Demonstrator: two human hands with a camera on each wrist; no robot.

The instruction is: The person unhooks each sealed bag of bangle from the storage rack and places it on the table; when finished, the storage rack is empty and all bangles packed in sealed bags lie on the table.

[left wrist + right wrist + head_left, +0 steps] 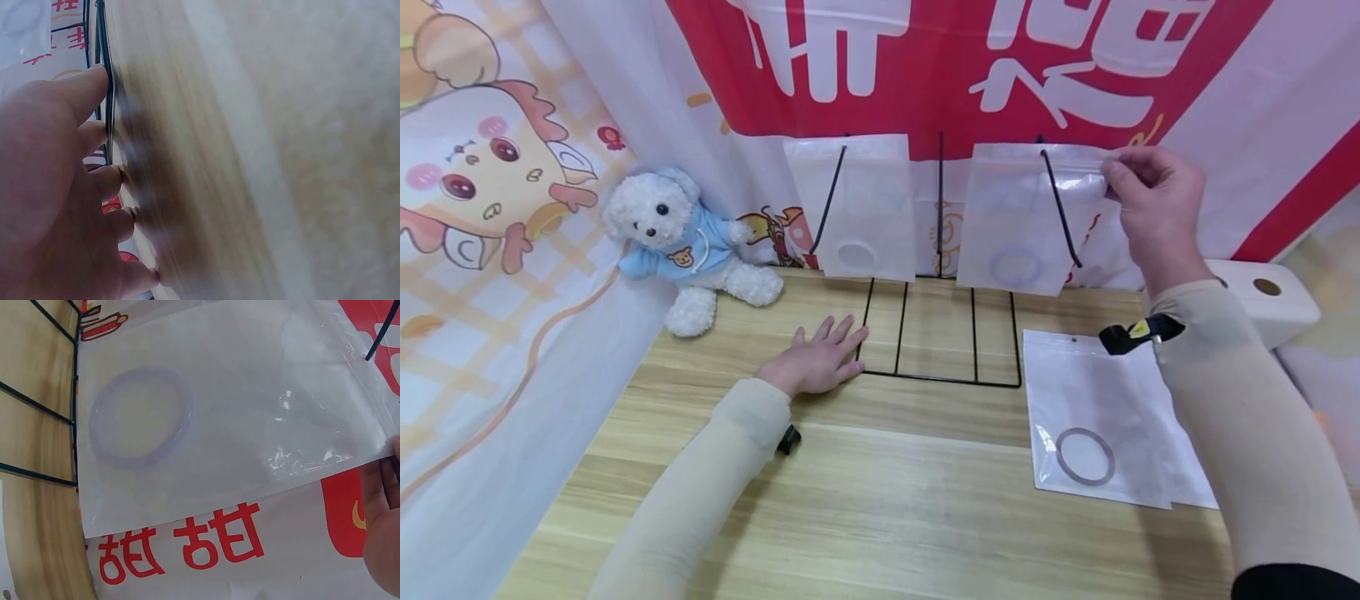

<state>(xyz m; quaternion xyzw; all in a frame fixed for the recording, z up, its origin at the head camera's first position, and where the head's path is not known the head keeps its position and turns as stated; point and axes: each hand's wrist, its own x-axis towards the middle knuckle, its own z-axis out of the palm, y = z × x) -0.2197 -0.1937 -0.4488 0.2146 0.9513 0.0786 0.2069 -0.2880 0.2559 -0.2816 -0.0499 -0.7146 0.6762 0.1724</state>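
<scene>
Head view: at 2 o'clock, the right hand (1157,196) pinches a corner of the hung bag (996,204), seemingly settling it; a gentle release looks called for. At 8, the left hand (816,362), fingers apart, touches the rack (940,380); at 4, a flat bag (1078,375) holds a ring (1061,454). Left wrist: fingertips (100,74) meet the rack. Right wrist: the hung bag contains a lilac ring (139,464).

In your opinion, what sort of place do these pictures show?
Probably a small shop-style display, perhaps staged, on a wooden tabletop: bags hang on a black wire rack before a brightly printed backdrop, and a teddy bear sits to one side.
</scene>
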